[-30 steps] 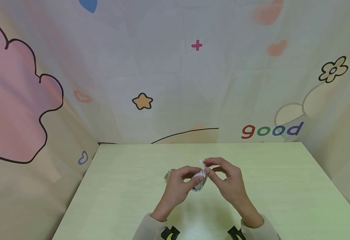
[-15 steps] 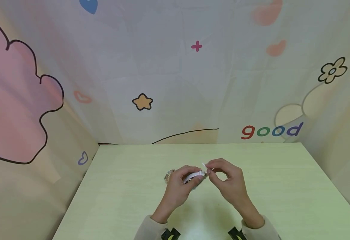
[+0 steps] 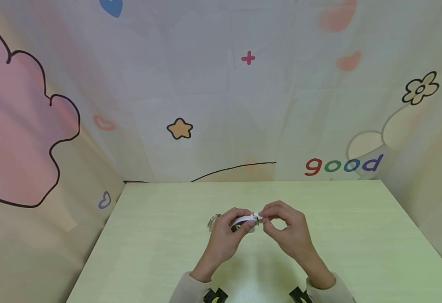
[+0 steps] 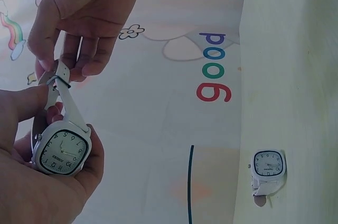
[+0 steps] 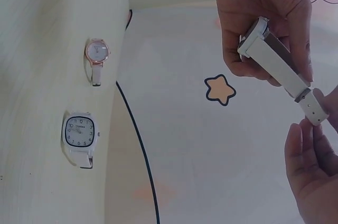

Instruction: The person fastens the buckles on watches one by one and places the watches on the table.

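A white wristwatch [image 4: 64, 149] with a squarish dial is held up in my left hand [image 3: 222, 240], its fingers and thumb around the case and strap. In the left wrist view its strap [image 4: 73, 105] is looped through the dark metal buckle [image 4: 60, 81]. My right hand [image 3: 291, 233] pinches the strap by the buckle, with thumb and fingers at the strap end. The punched strap end [image 5: 315, 109] shows beyond the buckle in the right wrist view, partly covered by the right fingertips.
On the pale table [image 3: 149, 235] lie a second white squarish watch [image 5: 79, 131] and a small round rose-gold watch [image 5: 97, 52], both with buckled straps. Behind the table hangs a printed cloth [image 3: 213, 84] with a star and the word "good".
The strap end, which stuck up above the right fingers, now lies low along the buckle. The held watch has turned so more of its strap faces up. Both hands stay nearly in place.
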The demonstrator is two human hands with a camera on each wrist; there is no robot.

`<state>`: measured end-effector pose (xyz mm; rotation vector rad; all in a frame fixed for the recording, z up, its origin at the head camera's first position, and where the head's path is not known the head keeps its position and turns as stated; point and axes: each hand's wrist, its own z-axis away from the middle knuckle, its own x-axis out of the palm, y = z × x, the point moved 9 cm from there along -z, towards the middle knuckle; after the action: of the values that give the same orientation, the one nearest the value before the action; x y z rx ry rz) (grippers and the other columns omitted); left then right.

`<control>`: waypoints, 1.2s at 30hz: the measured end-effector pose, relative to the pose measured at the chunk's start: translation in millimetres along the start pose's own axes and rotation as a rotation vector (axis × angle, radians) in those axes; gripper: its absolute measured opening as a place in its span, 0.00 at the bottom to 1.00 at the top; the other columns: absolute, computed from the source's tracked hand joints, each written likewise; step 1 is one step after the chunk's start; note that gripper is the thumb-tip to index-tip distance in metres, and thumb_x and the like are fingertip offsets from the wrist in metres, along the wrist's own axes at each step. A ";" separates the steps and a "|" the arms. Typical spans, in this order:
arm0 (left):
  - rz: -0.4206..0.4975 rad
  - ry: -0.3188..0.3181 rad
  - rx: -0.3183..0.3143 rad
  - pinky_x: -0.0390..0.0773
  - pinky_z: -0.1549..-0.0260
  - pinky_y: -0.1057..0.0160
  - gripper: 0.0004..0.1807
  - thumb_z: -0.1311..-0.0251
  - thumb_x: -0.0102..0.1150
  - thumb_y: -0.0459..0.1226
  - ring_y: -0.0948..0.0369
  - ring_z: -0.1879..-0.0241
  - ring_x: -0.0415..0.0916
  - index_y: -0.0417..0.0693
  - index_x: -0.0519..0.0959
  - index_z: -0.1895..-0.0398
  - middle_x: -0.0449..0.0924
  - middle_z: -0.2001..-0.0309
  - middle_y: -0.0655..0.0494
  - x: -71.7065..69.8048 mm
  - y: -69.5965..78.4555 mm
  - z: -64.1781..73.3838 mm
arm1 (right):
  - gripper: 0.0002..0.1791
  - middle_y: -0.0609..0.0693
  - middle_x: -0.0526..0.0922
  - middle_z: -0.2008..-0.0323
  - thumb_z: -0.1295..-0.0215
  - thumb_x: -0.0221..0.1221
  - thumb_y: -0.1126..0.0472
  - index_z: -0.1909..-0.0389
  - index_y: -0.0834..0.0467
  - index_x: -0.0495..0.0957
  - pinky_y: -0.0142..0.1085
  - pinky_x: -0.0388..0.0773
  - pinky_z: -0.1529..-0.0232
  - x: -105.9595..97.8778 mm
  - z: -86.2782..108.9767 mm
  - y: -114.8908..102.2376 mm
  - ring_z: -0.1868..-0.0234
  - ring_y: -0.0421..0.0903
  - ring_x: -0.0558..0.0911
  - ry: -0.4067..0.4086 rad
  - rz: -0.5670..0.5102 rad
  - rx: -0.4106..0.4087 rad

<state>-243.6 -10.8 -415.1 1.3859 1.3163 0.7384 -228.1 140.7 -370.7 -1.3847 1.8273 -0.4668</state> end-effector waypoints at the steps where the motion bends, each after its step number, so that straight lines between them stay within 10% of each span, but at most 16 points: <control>1: 0.003 0.001 0.004 0.80 0.59 0.71 0.11 0.35 0.61 0.43 0.65 0.57 0.80 0.51 0.81 0.53 0.82 0.56 0.52 -0.1 0.5 0.1 | 0.16 0.45 0.83 0.66 0.45 0.62 0.78 0.67 0.53 0.85 0.25 0.81 0.62 0.3 0.2 0.5 0.65 0.35 0.81 -0.003 0.004 0.000; 20: 0.050 -0.002 -0.023 0.79 0.58 0.69 0.11 0.34 0.60 0.42 0.63 0.56 0.79 0.52 0.80 0.52 0.82 0.54 0.52 -1.5 -2.6 1.4 | 0.16 0.50 0.86 0.60 0.41 0.64 0.74 0.53 0.58 0.81 0.27 0.81 0.56 5.8 4.3 4.1 0.61 0.33 0.83 -0.036 0.001 0.015; 36: 0.057 -0.004 -0.022 0.79 0.55 0.66 0.11 0.35 0.62 0.42 0.60 0.56 0.80 0.51 0.81 0.52 0.84 0.54 0.51 0.4 -2.0 0.8 | 0.13 0.53 0.87 0.65 0.44 0.65 0.77 0.61 0.59 0.84 0.24 0.81 0.61 3.9 3.0 -3.1 0.64 0.36 0.83 0.001 -0.042 -0.043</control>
<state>-243.5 -10.9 -417.3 1.4116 1.2667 0.7862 -224.3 136.5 -371.9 -1.4552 1.8218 -0.4524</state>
